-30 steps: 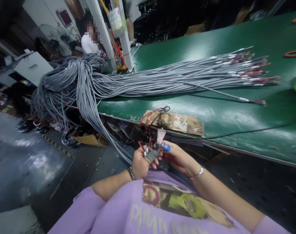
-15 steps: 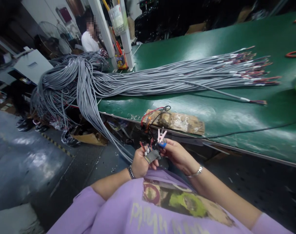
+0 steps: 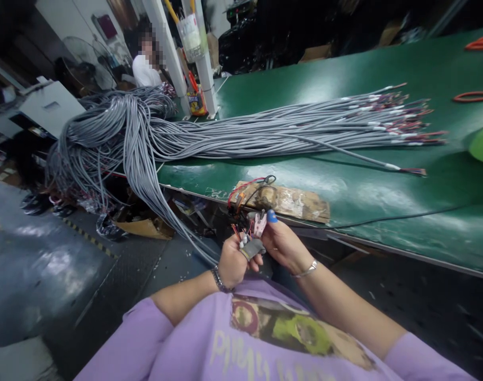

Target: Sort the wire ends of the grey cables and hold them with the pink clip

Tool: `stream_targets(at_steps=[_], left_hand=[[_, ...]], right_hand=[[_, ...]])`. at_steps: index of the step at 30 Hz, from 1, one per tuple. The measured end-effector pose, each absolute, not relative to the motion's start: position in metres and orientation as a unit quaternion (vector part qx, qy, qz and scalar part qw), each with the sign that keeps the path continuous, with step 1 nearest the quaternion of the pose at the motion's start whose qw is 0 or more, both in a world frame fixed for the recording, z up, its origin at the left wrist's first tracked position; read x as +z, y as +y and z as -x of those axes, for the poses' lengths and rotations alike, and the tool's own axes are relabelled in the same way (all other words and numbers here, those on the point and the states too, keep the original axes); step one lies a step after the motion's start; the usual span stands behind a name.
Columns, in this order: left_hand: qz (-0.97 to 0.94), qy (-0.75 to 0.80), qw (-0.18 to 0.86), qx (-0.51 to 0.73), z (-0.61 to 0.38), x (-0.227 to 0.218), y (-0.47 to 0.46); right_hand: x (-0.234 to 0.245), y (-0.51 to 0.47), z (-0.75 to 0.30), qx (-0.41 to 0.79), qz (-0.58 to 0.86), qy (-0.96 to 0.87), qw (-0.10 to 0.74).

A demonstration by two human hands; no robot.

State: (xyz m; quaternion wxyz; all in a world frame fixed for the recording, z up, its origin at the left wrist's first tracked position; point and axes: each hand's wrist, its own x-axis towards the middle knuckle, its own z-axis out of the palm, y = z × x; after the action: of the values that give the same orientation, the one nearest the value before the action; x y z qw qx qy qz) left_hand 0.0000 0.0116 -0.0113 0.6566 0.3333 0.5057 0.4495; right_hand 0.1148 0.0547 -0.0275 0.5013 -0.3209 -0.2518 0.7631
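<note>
My left hand [image 3: 232, 262] is closed around the stripped end of a grey cable [image 3: 251, 246], whose thin red and white wire tips stick up above the fist. My right hand [image 3: 283, 244] pinches a small pink clip [image 3: 259, 224] right beside those wire tips; a blue cap covers one fingertip. Both hands sit close together in front of my chest, just below the near edge of the green table [image 3: 345, 196]. The grey cable runs down from the left hand toward the floor.
A thick bundle of grey cables [image 3: 265, 132] lies across the green table and spills off its left end. A worn cardboard pad [image 3: 289, 201] with red and black wires sits at the near edge. Another person [image 3: 145, 63] sits far back left.
Both hands have risen slightly toward the table edge. The pink clip has tilted and sits closer to the wire tips.
</note>
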Motion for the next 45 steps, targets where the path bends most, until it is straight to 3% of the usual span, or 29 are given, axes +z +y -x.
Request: stream_targets(at_steps=[5, 15, 18, 25, 30, 45], left_hand=[[-0.331, 0.52, 0.659, 0.431, -0.001, -0.012, 0.011], [-0.4, 0.481, 0.628, 0.462, 0.018, -0.015, 0.004], [-0.482, 0.477, 0.533, 0.506, 0.023, -0.012, 0.008], [-0.705, 0.389, 0.129, 0.578, 0.031, -0.013, 0.029], [-0.761, 0.329, -0.004, 0.559, 0.033, -0.025, 0.036], [-0.776, 0.378, 0.035, 0.503, 0.031, -0.038, 0.028]], right_hand=[[-0.028, 0.055, -0.111, 0.755, 0.33, -0.211, 0.525], [-0.044, 0.05, -0.12, 0.793, 0.321, -0.21, 0.473], [-0.038, 0.05, -0.121, 0.794, 0.318, -0.22, 0.469], [-0.026, 0.049, -0.117, 0.768, 0.347, -0.229, 0.487], [-0.024, 0.049, -0.118, 0.752, 0.377, -0.213, 0.496], [-0.031, 0.049, -0.119, 0.773, 0.339, -0.196, 0.498]])
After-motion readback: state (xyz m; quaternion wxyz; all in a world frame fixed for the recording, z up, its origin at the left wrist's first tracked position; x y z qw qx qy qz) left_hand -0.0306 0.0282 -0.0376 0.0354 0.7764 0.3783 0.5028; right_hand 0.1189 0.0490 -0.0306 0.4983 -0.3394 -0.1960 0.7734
